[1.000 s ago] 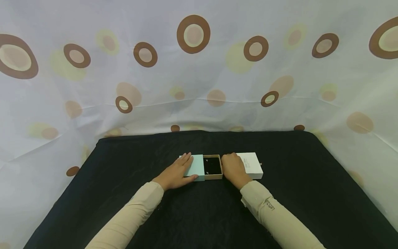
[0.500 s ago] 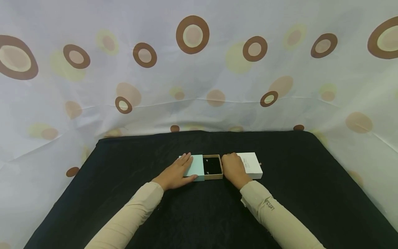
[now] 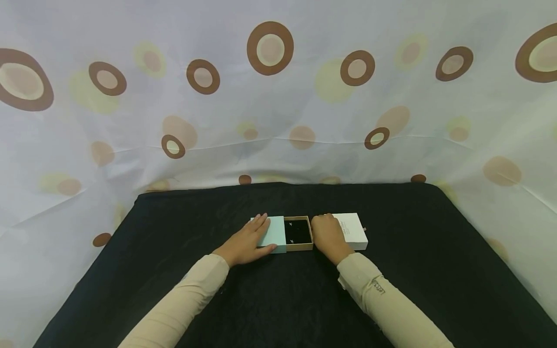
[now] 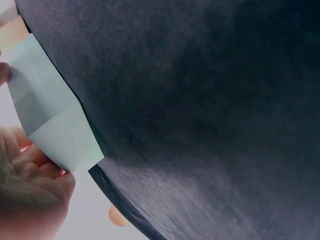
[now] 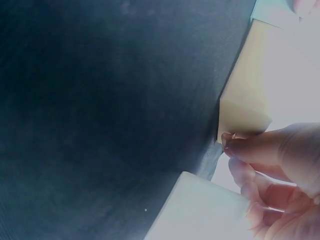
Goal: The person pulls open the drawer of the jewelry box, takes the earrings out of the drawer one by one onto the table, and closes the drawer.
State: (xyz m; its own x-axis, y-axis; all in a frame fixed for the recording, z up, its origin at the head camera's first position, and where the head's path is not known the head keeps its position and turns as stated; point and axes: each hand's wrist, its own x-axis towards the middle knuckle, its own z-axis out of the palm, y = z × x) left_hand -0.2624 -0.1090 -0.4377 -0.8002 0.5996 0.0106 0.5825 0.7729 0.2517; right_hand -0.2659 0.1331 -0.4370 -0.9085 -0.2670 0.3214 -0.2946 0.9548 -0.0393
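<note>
My left hand point(image 3: 249, 241) lies over a light turquoise box sleeve point(image 3: 276, 233), fingers straight across its top and thumb along the near side. In the left wrist view, the sleeve point(image 4: 55, 100) shows its near side and end beside the palm. Out of the sleeve's right end juts a tan cardboard drawer point(image 3: 299, 247). On its black insert point(image 3: 298, 232) lie two small silvery pieces like stud earrings. My right hand point(image 3: 329, 237) pinches at the drawer's right end; in the right wrist view, thumb and fingertips meet right at the end wall point(image 5: 242, 117).
A white box point(image 3: 354, 232) with small print stands just right of my right hand, partly behind it, with a little tab on its right side. Black cloth point(image 3: 174, 270) covers the table. Behind hangs a pale curtain point(image 3: 217, 116) with circle patterns.
My right hand has shifted slightly right, and the drawer has come a little farther out of the sleeve. The left hand and the white box stay where they were.
</note>
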